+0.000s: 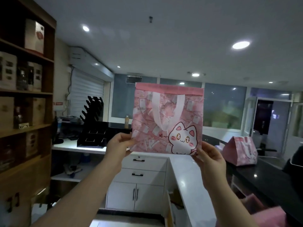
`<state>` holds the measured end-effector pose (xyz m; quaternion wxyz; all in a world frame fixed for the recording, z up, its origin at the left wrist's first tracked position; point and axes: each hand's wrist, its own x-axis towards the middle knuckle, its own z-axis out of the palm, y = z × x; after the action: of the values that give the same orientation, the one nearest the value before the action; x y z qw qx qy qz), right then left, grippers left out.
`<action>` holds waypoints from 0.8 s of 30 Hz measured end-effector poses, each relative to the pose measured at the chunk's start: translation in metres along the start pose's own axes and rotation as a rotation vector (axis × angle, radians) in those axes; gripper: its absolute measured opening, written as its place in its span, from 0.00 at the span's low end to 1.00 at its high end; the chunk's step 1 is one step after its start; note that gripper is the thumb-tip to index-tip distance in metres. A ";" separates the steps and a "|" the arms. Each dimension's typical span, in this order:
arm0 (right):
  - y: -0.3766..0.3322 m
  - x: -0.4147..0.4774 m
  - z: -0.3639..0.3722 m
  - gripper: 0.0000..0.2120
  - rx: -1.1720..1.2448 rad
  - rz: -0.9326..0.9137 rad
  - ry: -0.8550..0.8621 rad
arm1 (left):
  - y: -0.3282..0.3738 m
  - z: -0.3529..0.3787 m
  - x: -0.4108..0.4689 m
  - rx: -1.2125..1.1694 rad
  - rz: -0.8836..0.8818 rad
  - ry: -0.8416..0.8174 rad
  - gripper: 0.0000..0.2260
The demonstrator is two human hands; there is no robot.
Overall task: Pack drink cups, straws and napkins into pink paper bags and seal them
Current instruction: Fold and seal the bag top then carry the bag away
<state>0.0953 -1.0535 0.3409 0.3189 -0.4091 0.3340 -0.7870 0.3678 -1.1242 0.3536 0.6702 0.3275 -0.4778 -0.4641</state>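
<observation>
Left hand (118,143), right hand (209,158) pinching lower corners of flat pink bag (167,118), window (224,108) behind; second bag (240,152) on black counter (262,174).

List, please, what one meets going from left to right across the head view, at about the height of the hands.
wooden shelf → black rack → left hand → pink paper bag, pinched at its lower corners → right hand → second pink bag

Flat pink bag (167,118) is up in open air, with free passage above it and on both sides. Below, the white counter (185,177) runs forward. Black rack (93,128) stands at its left end, and a packed pink bag (241,153) sits to the right on the black counter (262,177).
</observation>
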 end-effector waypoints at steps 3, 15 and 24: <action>0.047 0.034 0.001 0.12 -0.002 0.022 0.031 | -0.045 0.001 0.035 -0.012 -0.043 0.035 0.08; 0.160 0.175 -0.013 0.08 -0.131 0.018 0.089 | -0.187 0.034 0.226 -0.064 -0.229 -0.097 0.09; 0.214 0.294 -0.007 0.04 -0.196 0.018 0.329 | -0.265 0.096 0.378 -0.079 -0.263 -0.306 0.06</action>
<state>0.0027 -1.4024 0.2960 0.2257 -0.3009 0.4605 -0.8041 0.2375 -1.5711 0.2784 0.5358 0.2863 -0.5085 -0.6102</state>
